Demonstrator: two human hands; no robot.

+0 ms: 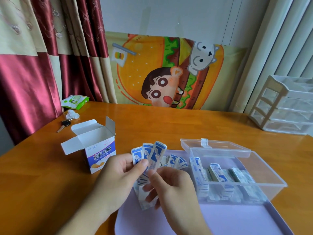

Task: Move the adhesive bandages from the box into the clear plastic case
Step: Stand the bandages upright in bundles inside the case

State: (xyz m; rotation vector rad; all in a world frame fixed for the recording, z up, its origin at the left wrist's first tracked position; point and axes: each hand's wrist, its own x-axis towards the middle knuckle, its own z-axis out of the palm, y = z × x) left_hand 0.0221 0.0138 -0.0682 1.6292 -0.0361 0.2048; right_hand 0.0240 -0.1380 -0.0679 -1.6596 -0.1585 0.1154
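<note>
Two hands meet over a lilac mat [220,221], both working one fan of wrapped bandages [153,154]. The left hand [116,175] pinches the fan between thumb and curled fingers, the strips sticking up above its fingertips. The right hand [171,187], touching the left at the thumbs, pinches the nearest strip with thumb and forefinger, its other fingers curled beneath against the lower ends of the fan.

Just beyond the right hand, a few loose bandages [177,161] lie on the mat. To the right of that hand stands the clear plastic case [264,168] with its lid [215,145] folded back, and more bandages [220,175] are stacked on edge inside it. To the left of the left hand, and a little farther away, the bandage box [100,151] stands upright on the wooden table [169,122] with its flaps open.

Well beyond the box lie a key [64,125], a crumpled tissue [72,114] and a green wipes pack [75,101]. Far right sits a small drawer unit [284,106].
</note>
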